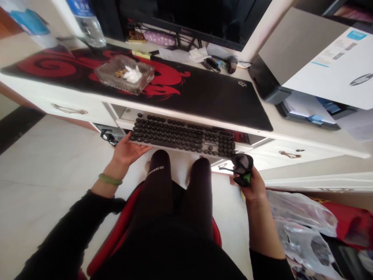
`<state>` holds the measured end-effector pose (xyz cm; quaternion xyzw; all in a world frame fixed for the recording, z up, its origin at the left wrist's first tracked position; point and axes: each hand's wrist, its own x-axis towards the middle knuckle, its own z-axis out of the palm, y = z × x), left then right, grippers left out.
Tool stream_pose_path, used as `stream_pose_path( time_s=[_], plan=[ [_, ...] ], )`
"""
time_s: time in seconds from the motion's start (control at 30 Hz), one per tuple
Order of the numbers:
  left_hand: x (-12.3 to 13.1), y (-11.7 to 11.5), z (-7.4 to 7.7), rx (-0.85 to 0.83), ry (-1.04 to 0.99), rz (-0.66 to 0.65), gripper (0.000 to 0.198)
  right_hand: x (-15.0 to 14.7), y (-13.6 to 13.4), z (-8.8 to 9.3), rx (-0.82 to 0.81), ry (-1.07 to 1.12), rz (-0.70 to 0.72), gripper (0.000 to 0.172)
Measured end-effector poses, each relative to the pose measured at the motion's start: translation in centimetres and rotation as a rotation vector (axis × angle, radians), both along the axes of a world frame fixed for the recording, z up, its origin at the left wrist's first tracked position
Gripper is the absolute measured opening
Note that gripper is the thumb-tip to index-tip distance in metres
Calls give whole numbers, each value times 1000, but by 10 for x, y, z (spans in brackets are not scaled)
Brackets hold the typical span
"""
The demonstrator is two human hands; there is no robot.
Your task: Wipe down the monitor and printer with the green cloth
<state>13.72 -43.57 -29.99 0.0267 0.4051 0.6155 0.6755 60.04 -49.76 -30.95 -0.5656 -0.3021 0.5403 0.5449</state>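
R hand (252, 186) curled round blk/grn gadget (242, 169), light, hold by body; L hand (126, 150) open, touching keybd (183, 136) edge.

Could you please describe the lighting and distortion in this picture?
In the head view, wide-angle distortion bows the white desk edge; light is bright and even, with glare on the glass ashtray; the keyboard stays fairly sharp.

A white desk (72, 105) runs across the view, its drawers fitted with metal pull handles (290, 154) — a dark monitor (186, 19) stands at its back. Pale floor tiles (49, 186) spread below, meeting a black strip (17, 128) at left; a red chair (113, 229) sits before the desk — plastic bags (303, 229) heap at right.
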Motion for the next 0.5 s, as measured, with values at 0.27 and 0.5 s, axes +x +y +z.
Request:
stream_pose_path(
  time_s=[0.27, 0.5],
  plan=[
    [0, 3, -7, 113, 121, -44, 34, 42, -51, 2, -214, -283, 10, 58],
    [5, 2, -2, 154, 247, -75, 45, 18, -40, 29, 1, -70, -98, 71]
  ],
)
